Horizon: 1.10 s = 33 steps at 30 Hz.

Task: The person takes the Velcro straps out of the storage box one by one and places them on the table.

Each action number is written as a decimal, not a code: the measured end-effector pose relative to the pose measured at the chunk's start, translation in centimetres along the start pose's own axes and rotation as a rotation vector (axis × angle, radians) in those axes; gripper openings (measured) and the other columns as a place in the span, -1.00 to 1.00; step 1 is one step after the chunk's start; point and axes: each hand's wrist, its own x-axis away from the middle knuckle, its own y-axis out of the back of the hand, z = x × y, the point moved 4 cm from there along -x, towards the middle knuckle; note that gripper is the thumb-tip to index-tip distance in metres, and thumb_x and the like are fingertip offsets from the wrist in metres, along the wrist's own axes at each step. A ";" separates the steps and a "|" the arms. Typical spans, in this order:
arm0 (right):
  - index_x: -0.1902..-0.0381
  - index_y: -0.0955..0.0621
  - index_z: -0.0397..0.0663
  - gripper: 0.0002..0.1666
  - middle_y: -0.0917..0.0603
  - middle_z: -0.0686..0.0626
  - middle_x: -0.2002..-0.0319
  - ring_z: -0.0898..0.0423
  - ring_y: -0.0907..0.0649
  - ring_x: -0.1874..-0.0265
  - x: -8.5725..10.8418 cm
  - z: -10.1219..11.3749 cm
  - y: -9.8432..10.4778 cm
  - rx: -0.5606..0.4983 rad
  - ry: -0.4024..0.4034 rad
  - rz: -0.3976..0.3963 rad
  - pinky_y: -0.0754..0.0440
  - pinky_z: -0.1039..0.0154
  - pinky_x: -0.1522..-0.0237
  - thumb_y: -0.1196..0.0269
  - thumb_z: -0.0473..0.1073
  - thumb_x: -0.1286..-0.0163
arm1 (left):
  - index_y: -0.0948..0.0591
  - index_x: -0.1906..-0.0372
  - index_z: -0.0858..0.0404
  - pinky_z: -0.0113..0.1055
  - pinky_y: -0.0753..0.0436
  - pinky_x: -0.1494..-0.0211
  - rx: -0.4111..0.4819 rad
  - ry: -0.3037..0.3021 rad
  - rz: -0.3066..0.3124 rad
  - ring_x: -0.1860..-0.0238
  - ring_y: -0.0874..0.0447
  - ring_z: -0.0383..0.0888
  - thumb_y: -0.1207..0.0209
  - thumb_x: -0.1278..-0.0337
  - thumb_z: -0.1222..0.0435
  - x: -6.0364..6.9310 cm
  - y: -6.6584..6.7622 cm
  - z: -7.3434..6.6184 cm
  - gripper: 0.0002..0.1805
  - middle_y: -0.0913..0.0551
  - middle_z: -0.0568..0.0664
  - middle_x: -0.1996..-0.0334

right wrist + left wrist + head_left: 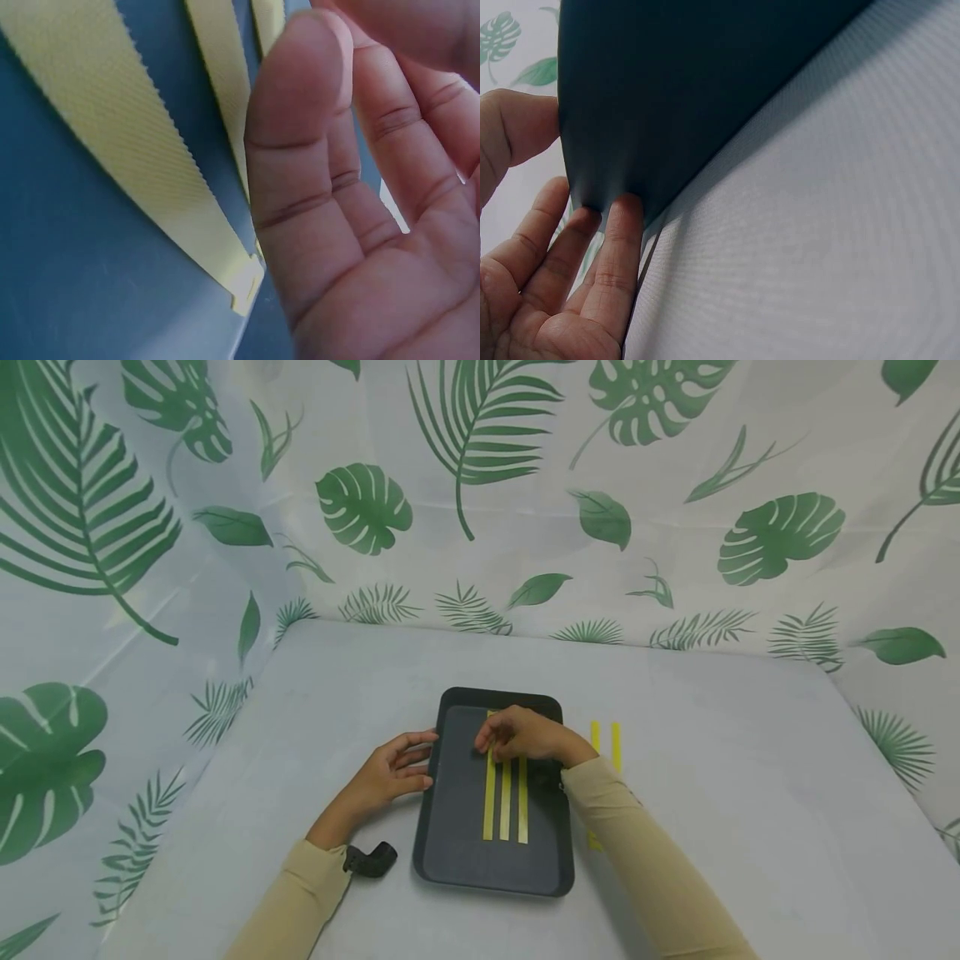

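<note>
Three yellow strips (506,810) lie lengthwise, side by side, in a dark grey tray (457,827). My left hand (386,774) is at the tray's left side, its mostly straight fingers touching the outer wall; the left wrist view shows the fingertips (622,217) against it. Over the strips' far part hovers my right hand (527,732), fingers loosely bent, with nothing visible between them. Close up in the right wrist view, the nearest strip (120,112) has a ribbed surface and a finely toothed edge. The right hand hides part of the strips' far ends.
To the tray's right, more yellow strips (617,745) lie on the white table (750,793), partly covered by my right sleeve (637,843). A black wrist device (371,862) sits by my left cuff. Behind hangs a leaf-printed cloth (525,560).
</note>
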 end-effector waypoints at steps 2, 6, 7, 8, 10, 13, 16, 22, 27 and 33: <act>-0.01 -0.70 -0.48 -0.76 -0.79 -0.27 0.08 0.09 -0.76 0.20 -0.1 -0.1 0.0 0.000 -0.006 0.001 -0.74 0.28 0.17 -0.29 -0.57 -0.40 | -0.32 -0.52 0.63 -0.35 -0.64 -0.37 0.001 0.002 -0.001 -0.53 -0.32 0.49 -0.35 -0.33 0.54 0.0 0.0 0.0 -0.26 -0.17 0.48 -0.64; 0.01 -0.72 -0.45 -0.76 -0.80 -0.23 0.11 0.12 -0.76 0.21 -0.4 -0.2 -0.1 0.022 -0.017 0.002 -0.75 0.27 0.17 -0.30 -0.58 -0.38 | -0.31 -0.53 0.62 -0.34 -0.65 -0.36 0.010 0.015 -0.003 -0.54 -0.32 0.48 -0.35 -0.32 0.55 -0.1 0.0 0.1 -0.25 -0.17 0.47 -0.64; 0.02 -0.72 -0.44 -0.75 -0.81 -0.22 0.11 0.13 -0.75 0.22 -0.4 -0.2 -0.1 0.031 -0.019 0.002 -0.75 0.27 0.17 -0.30 -0.58 -0.37 | -0.31 -0.53 0.62 -0.34 -0.65 -0.36 0.011 0.016 -0.004 -0.54 -0.32 0.48 -0.35 -0.32 0.55 -0.1 0.0 0.1 -0.25 -0.16 0.47 -0.64; 0.03 -0.73 -0.43 -0.75 -0.81 -0.21 0.12 0.14 -0.75 0.23 -0.4 -0.2 -0.1 0.040 -0.020 0.001 -0.75 0.27 0.17 -0.30 -0.59 -0.36 | -0.31 -0.53 0.62 -0.34 -0.66 -0.35 0.011 0.017 -0.004 -0.54 -0.32 0.48 -0.34 -0.32 0.55 -0.1 0.0 0.1 -0.25 -0.16 0.47 -0.64; 0.05 -0.74 -0.41 -0.74 -0.82 -0.18 0.14 0.16 -0.74 0.26 -0.5 -0.2 -0.1 0.063 -0.022 -0.003 -0.74 0.27 0.18 -0.30 -0.60 -0.34 | -0.31 -0.53 0.62 -0.35 -0.66 -0.35 0.012 0.014 -0.005 -0.53 -0.33 0.49 -0.35 -0.31 0.55 -0.1 0.0 0.1 -0.25 -0.16 0.48 -0.64; 0.07 -0.75 -0.38 -0.73 -0.83 -0.14 0.17 0.18 -0.72 0.31 -0.6 -0.3 -0.1 0.094 -0.023 -0.010 -0.73 0.28 0.21 -0.30 -0.62 -0.32 | -0.31 -0.52 0.64 -0.34 -0.67 -0.34 0.011 0.008 -0.005 -0.52 -0.33 0.50 -0.34 -0.31 0.55 -0.1 0.0 0.1 -0.25 -0.16 0.50 -0.63; 0.08 -0.76 -0.35 -0.72 -0.83 -0.12 0.18 0.20 -0.70 0.31 -0.7 -0.2 -0.2 0.109 -0.033 -0.014 -0.72 0.29 0.21 -0.30 -0.63 -0.32 | -0.31 -0.51 0.65 -0.34 -0.66 -0.35 0.008 0.007 -0.007 -0.52 -0.34 0.50 -0.34 -0.31 0.56 -0.2 0.1 0.2 -0.26 -0.17 0.50 -0.63; 0.11 -0.77 -0.31 -0.70 -0.82 -0.07 0.19 0.18 -0.72 0.29 -1.0 -0.4 -0.3 0.127 -0.055 -0.020 -0.73 0.25 0.20 -0.31 -0.65 -0.30 | -0.31 -0.51 0.65 -0.31 -0.65 -0.37 0.020 0.012 -0.008 -0.53 -0.32 0.51 -0.33 -0.32 0.56 0.0 0.0 0.0 -0.26 -0.16 0.50 -0.63; 0.13 -0.77 -0.26 -0.70 -0.81 -0.03 0.20 0.19 -0.72 0.29 -1.1 -0.4 -0.4 0.148 -0.056 -0.028 -0.74 0.25 0.19 -0.32 -0.64 -0.30 | -0.30 -0.52 0.64 -0.29 -0.65 -0.38 0.023 0.011 -0.004 -0.53 -0.32 0.50 -0.33 -0.32 0.55 0.0 0.0 -0.1 -0.26 -0.15 0.50 -0.64; 0.18 -0.78 -0.20 -0.71 -0.80 0.01 0.22 0.21 -0.70 0.33 -1.0 -0.2 -0.4 0.190 -0.036 -0.043 -0.72 0.27 0.23 -0.34 -0.62 -0.31 | -0.30 -0.52 0.64 -0.31 -0.66 -0.36 0.018 0.008 -0.004 -0.53 -0.31 0.52 -0.34 -0.33 0.54 0.0 0.0 0.0 -0.25 -0.15 0.50 -0.64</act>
